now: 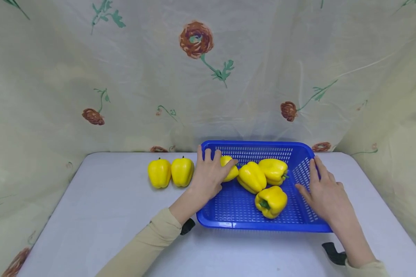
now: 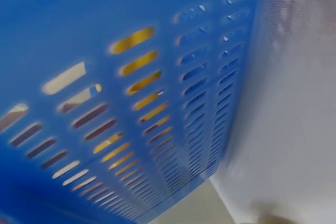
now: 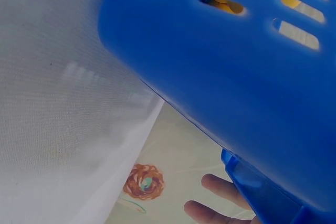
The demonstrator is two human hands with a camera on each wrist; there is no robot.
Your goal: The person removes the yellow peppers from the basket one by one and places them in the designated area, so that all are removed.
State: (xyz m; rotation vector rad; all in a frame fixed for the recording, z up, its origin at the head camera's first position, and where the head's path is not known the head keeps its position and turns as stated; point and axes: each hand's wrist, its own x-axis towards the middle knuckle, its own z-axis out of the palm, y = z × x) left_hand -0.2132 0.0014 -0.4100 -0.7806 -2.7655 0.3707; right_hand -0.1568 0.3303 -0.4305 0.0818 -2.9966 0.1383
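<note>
Head view: a blue basket (image 1: 260, 226) with slotted walls stands on a white table (image 1: 107, 215), to the right of the table's middle. Inside are four yellow peppers: a leftmost pepper (image 1: 232, 176) by the left wall, a middle pepper (image 1: 252, 177), a far pepper (image 1: 274, 171) and a near pepper (image 1: 271, 202), the last with its stem side towards the near left. Outside, to the left of the basket, two loose peppers (image 1: 182, 172) stand side by side, stems up. The left hand (image 1: 208, 175) is over the basket's left end, fingers extended and spread, thumb across the leftmost pepper; whether it pinches that pepper cannot be told. The right hand (image 1: 327, 192) grips the right rim, thumb on the inner side and fingers along the outer side. A floral cloth (image 1: 142, 69) hangs behind the table. Left wrist view: the basket's slotted outer wall fills much of the frame, yellow showing through several slots; a blurred shape at the bottom edge cannot be identified. Right wrist view: the basket's outer side is close to the camera, yellow visible through the upper slots, and two fingertips (image 3: 223, 188) of the right hand show beside the rim, apart from each other
</note>
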